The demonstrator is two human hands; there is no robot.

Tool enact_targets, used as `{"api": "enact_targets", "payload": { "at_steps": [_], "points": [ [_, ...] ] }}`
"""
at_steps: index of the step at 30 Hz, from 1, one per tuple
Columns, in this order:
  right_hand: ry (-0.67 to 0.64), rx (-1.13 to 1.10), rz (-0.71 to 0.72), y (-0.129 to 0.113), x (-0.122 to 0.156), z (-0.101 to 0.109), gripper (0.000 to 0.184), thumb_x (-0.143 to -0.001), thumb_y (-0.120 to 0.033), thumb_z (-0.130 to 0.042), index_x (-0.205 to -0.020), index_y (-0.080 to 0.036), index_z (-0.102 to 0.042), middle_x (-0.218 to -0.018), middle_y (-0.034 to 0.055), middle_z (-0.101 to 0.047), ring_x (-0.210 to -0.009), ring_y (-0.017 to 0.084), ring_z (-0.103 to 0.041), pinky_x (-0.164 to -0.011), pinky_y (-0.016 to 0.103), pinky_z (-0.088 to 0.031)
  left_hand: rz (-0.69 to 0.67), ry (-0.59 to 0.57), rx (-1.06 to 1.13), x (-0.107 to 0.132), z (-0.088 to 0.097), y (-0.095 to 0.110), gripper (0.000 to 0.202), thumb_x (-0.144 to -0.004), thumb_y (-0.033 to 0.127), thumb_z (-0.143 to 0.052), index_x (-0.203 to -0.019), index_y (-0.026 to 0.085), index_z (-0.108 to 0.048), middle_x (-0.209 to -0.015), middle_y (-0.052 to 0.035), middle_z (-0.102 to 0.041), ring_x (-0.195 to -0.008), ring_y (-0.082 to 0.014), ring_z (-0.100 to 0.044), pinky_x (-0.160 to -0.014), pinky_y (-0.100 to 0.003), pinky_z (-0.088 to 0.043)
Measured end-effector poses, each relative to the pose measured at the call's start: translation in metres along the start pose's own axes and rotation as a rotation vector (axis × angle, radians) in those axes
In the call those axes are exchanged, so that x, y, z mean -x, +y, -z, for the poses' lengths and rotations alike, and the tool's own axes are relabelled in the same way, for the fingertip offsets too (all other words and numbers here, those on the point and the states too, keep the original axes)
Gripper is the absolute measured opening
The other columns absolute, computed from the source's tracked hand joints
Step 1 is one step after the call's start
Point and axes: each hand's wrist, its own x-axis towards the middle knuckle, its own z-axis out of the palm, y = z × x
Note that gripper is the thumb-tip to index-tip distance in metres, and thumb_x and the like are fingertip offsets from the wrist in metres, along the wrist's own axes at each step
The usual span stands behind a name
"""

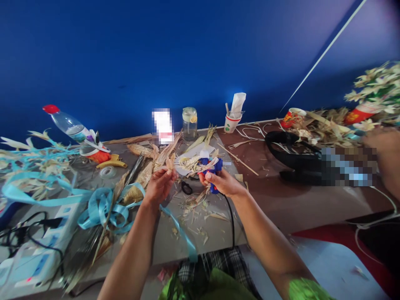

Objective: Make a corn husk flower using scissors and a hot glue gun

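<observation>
My left hand (160,184) is closed, pinching a small piece of corn husk (170,162) upright between thumb and fingers. My right hand (225,182) grips a blue hot glue gun (215,164), whose black cord hangs down toward my lap. Behind the glue gun lie pale strips of cut husk (189,162), partly hidden by it. A black ring-shaped thing (186,188) rests on the table between my hands. Light blue ribbon (103,206) curls over the table left of my left forearm, with one end trailing toward my lap.
A glass jar (189,125), a bright blurred-out screen (163,126) and a paper cup (232,123) stand along the wall. At left are a tilted plastic bottle (70,125) and a power strip (46,246) with cords. Another person's hand (384,146) appears at right, by a black object (293,156).
</observation>
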Motion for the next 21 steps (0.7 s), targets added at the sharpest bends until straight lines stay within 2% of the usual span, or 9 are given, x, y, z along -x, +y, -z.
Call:
{"api": "enact_targets", "payload": {
  "at_steps": [6,17,21],
  "points": [
    [0.014,-0.013,-0.035,0.0041,0.0005,-0.0002,0.047,-0.071,-0.061,-0.061,-0.072,-0.015,-0.052,-0.060,-0.0030,-0.045,-0.055,0.007,-0.038,-0.050,0.022,-0.028,0.007,-0.011,-0.010,-0.0005,0.0042,-0.0010,0.013,-0.063,0.023,-0.077,-0.066,0.017,-0.066,-0.065,-0.0008,-0.061,-0.062,-0.0099,-0.054,-0.070,-0.027,-0.044],
    [0.017,0.018,-0.051,0.0076,0.0007,0.0013,0.045,-0.073,-0.058,-0.060,-0.074,-0.014,-0.052,-0.064,-0.0017,-0.046,-0.056,0.007,-0.040,-0.053,0.023,-0.031,0.004,-0.036,-0.054,0.0017,-0.0003,0.0029,0.014,-0.061,0.025,-0.078,-0.065,0.017,-0.067,-0.061,-0.0004,-0.060,-0.062,-0.0105,-0.054,-0.069,-0.027,-0.045],
    [0.005,0.058,-0.082,0.0096,0.0019,0.0033,0.045,-0.073,-0.059,-0.059,-0.075,-0.014,-0.053,-0.065,-0.0008,-0.048,-0.057,0.008,-0.041,-0.052,0.024,-0.031,0.016,-0.006,-0.084,0.0013,0.0011,0.0031,0.016,-0.061,0.027,-0.079,-0.067,0.016,-0.069,-0.062,-0.0008,-0.061,-0.062,-0.0103,-0.055,-0.066,-0.025,-0.044]
  ]
}}
